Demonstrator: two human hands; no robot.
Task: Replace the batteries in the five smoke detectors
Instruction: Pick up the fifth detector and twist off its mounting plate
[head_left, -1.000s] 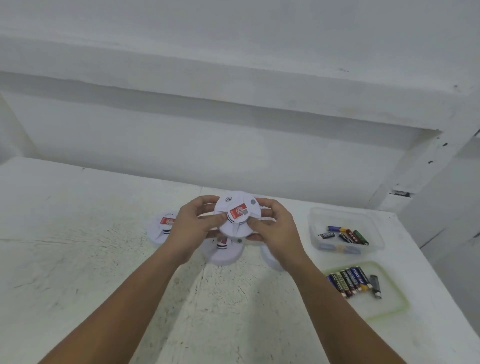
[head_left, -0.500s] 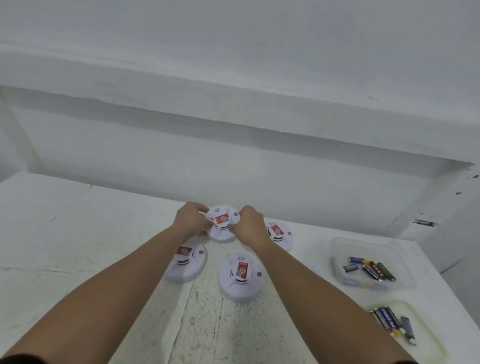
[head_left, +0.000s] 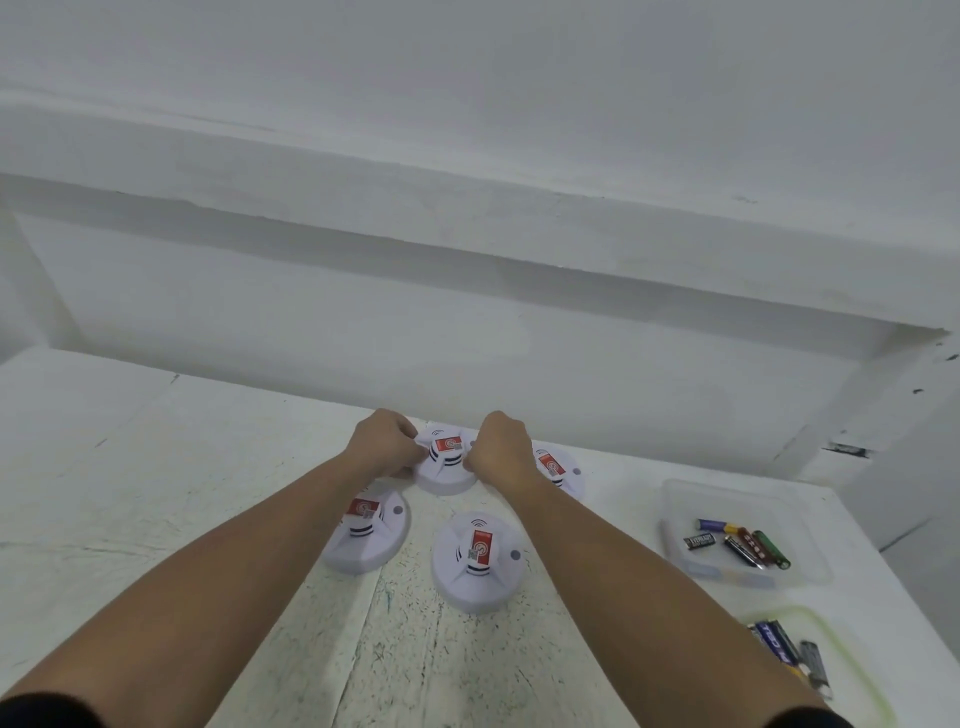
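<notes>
Smoke detector (head_left: 445, 475) lies at 12 o'clock of the group on the table (head_left: 156, 467). Left grip (head_left: 387, 447) clasps its rim at 9 o'clock and right grip (head_left: 498, 452) at 3 o'clock, fingers curled. The shell is probably light, rigid, smooth plastic. Hold it by the rim, clear of the raised centre vents.

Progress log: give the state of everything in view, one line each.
Middle detector: face up, gripped both sides.
Left hand: grips it.
Right hand: grips it.
Left detector: face up, on table.
Near detector: face up, on table.
Right detector: face up, partly hidden.
Clear tub: open, loose batteries.
Green tray: open, lined-up batteries.
</notes>
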